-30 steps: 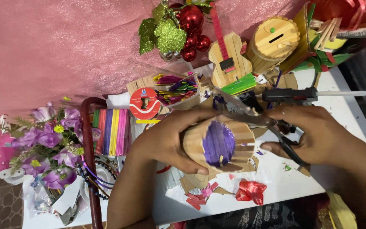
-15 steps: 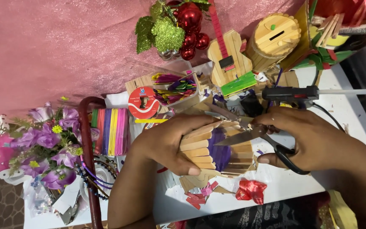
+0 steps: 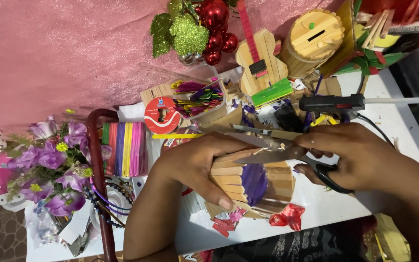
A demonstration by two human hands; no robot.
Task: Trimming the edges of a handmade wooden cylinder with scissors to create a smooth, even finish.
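Left hand (image 3: 197,162) grips the popsicle-stick cup (image 3: 253,182), right hand (image 3: 360,155) pinches open scissors (image 3: 287,155) over it, glue gun (image 3: 335,103) and stick guitar (image 3: 260,60) crowding behind.

You see a pale wooden stick barrel (image 3: 248,182) with a purple patch on it. The scissors (image 3: 287,155) have silver blades and black handles. A red ribbon (image 3: 287,217) lies on the white table (image 3: 403,126). The cloth (image 3: 64,53) behind is glittery pink. Coloured sticks (image 3: 124,148) run green, yellow, pink and purple in stripes. The flowers (image 3: 49,162) are purple, the baubles (image 3: 214,24) shiny red, the leaves (image 3: 187,34) glittery green.
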